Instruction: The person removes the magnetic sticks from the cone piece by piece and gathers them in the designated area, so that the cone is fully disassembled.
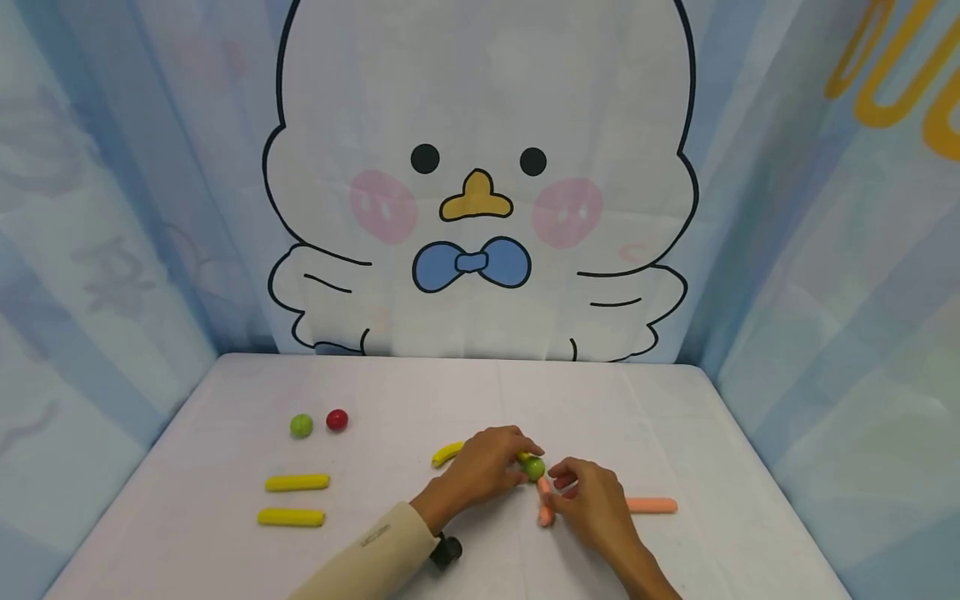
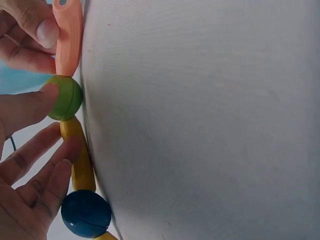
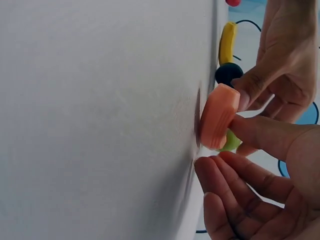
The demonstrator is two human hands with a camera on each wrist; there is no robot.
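Observation:
A chain of toy pieces lies on the white table: a blue ball, a yellow stick, a green ball and an orange stick. My left hand holds the yellow stick, with one fingertip on the green ball. My right hand pinches the orange stick, whose far end meets the green ball. In the right wrist view the orange stick's ribbed end faces the camera, with the green ball behind it.
Loose on the table are another orange stick to the right, a curved yellow piece, two straight yellow sticks, a green ball and a red ball. A cartoon bird curtain hangs behind.

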